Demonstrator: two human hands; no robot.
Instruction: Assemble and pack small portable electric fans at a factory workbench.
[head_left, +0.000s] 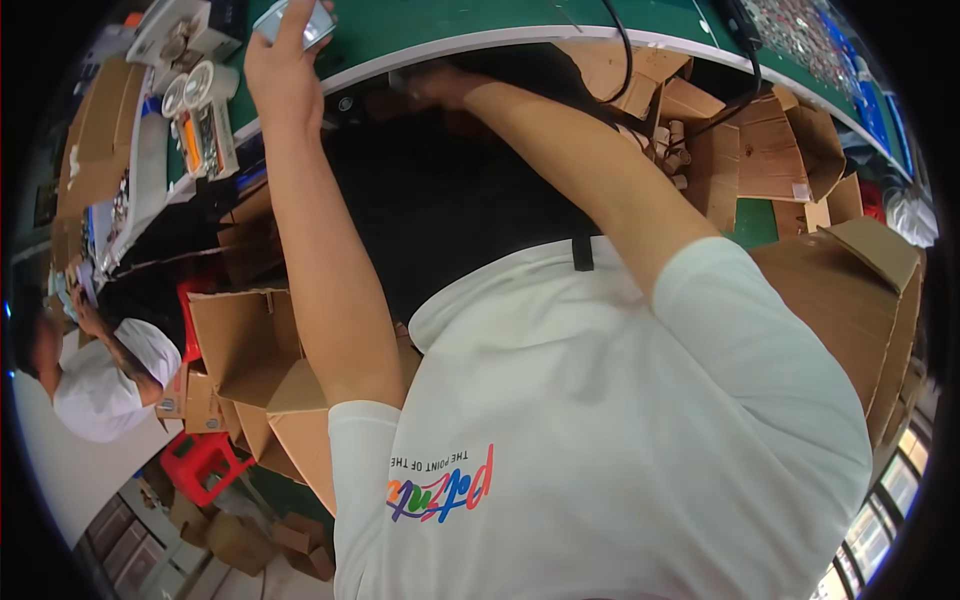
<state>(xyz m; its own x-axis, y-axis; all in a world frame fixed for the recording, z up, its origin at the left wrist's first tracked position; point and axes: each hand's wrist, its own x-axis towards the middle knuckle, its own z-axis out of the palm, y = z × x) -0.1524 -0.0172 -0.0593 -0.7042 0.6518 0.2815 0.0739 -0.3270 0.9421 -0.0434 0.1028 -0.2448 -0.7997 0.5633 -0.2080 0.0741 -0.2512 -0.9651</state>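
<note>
My left hand (pixel 285 75) is closed around a small, shiny silver-grey object (pixel 298 24) over the green worktop (pixel 450 22). Its kind I cannot make out, since the fingers cover part of it and the picture's upper edge cuts the hand off. My right hand (pixel 437 86) reaches in beneath the white front edge of the worktop, above my dark-clothed lap. It lies in shadow there, and its fingers are too dim to read. Close to its fingertips is a small pale patch, and a dark round thing (pixel 346 103) sits to the left of it.
Round white containers (pixel 190 88) and an orange-and-white packet (pixel 193 142) stand at the worktop's left. A black cable (pixel 628 60) hangs over its edge. Open cardboard boxes (pixel 765 150) crowd the right, more (pixel 245 345) the left. A red stool (pixel 200 466) and a seated co-worker (pixel 110 385) are at left.
</note>
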